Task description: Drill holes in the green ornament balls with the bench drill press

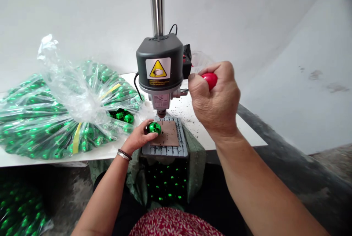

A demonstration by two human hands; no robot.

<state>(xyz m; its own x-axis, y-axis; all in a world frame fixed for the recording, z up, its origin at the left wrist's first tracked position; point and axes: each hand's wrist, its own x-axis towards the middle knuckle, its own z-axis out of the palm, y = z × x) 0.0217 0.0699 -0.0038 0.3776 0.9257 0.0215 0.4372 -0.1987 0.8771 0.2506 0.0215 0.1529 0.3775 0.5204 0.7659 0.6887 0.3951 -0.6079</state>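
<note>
My left hand point(140, 136) grips a shiny green ball point(154, 128) between thumb and fingers, over the left part of a brown board point(171, 133). The board lies on the grey slotted base point(182, 148) of a small bench drill press point(159, 63). Its thin drill bit point(162, 121) points down just right of the ball, with a small dark hole in the board below. My right hand point(217, 100) is wrapped round the red knob point(209, 81) of the drill's feed lever, at the right side of the machine.
A large clear plastic bag point(82, 107) of green balls rests on the white table point(233, 129) at left. Below the drill base, a green cloth sack point(195, 164) holds more green balls point(166, 183). Another bag of balls point(20, 206) sits low at left. Dark shavings litter the table.
</note>
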